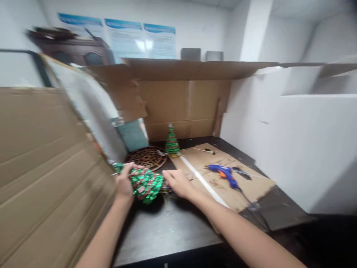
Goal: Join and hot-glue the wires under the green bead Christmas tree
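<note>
While the left hand [124, 183] grips the tinsel tree [146, 184] (lying sideways), the right hand [176, 182] rests open beside it.

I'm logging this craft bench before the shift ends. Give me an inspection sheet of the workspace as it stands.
Surface: dark table, partly covered by a cardboard sheet.
Job's things: green tinsel tree lying on its side.
Clutter: small upright tree, round wooden fretwork disc, white stick, blue glue gun.
Grips: left hand holds the tinsel tree; right hand at its base, contact blurred.
Cables: glue gun cord trails toward the table edge.
Surroundings: cardboard walls, white panels, wall posters.
</note>
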Available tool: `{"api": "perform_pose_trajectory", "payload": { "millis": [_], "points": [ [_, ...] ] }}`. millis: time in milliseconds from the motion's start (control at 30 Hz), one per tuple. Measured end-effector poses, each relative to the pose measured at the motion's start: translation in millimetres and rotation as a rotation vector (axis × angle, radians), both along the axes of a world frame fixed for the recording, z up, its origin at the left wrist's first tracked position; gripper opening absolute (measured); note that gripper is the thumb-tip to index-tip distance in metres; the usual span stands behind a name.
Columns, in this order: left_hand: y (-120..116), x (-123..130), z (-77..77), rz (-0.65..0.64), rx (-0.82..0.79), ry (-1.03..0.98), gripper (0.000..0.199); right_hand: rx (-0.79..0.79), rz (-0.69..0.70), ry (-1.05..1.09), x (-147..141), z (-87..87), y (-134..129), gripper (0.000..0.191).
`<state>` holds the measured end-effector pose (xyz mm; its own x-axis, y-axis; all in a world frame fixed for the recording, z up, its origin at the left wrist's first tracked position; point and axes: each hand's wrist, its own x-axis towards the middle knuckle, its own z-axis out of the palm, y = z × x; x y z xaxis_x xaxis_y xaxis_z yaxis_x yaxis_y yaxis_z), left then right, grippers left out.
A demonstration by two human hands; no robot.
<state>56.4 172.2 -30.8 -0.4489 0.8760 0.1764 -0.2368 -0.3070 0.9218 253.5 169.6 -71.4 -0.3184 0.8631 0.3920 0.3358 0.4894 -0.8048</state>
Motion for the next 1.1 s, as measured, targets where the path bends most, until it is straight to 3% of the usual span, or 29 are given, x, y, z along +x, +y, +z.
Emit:
{"api": "perform_pose_trajectory", "payload": {
  "millis": [200, 333, 467, 533, 633, 700, 900, 1100],
  "points": [
    [-2.9, -1.1, -9.9, -0.046, 0.012, -0.1, 0.034, -0.02, 0.159, -0.029, -4.5, -2.1, -3.5, 0.063],
    [-11.4, -1.2, -10.7, -0.019, 0.047, -0.108, 0.032, 0.027, 0.106, -0.138, -2.5, 0.6, -13.6, 0.051],
    [-11.9, -4.8, -13.6, 0.025, 0.068, -0.104, 0.034, 0.079, 0.181, -0.199, -0.5, -12.1, -8.2, 0.079],
    [-12.4, -4.9, -14.1, 0.024, 0.074, -0.116, 0.034, 0.074, 0.146, -0.263, -1.2, -17.7, -4.4, 0.07],
    [-15.6, -2.3, -12.0, -0.009, 0.083, -0.14, 0.034, 0.115, 0.103, -0.383, -0.3, -17.8, -2.2, 0.026],
    [-17.8, -1.1, -8.3, -0.022, 0.095, -0.13, 0.033, 0.155, 0.082, -0.445, 3.1, -13.2, -1.3, 0.013],
    [-21.8, -8.9, 6.0, 0.021, 0.167, -0.016, 0.027, 0.096, 0.034, -0.484, 19.1, -1.3, 0.3, 0.017],
    [-33.3, -17.2, 15.4, 0.206, 0.238, 0.012, 0.026, 0.106, 0.018, -0.419, 16.2, 0.4, -2.4, 0.038]
  ]
}}
